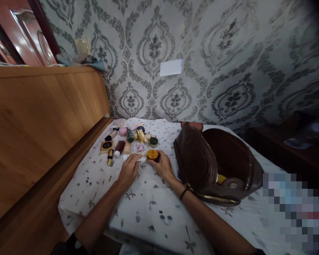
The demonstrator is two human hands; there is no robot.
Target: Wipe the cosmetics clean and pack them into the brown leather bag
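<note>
My right hand (162, 165) is wrapped round a round jar with an amber-gold lid (152, 154). Just left of it, my left hand (129, 169) pinches a white tube (141, 159) lying low over the sheet. Beyond both hands lie several cosmetics, among them a dark red bottle with a white cap (119, 148), a green bottle (130, 135), a dark green jar (153, 142), a gold-framed compact (107, 146) and a pink round jar (122, 131). A brown bag (196, 163) stands unzipped to the right of my right hand.
The patterned white sheet (149, 219) spreads beneath everything. A wooden board (48, 117) rises on the left, and patterned wallpaper (154, 46) stands behind. An orange-brown case (199, 125) lies behind the bag. The lower right corner is pixelated.
</note>
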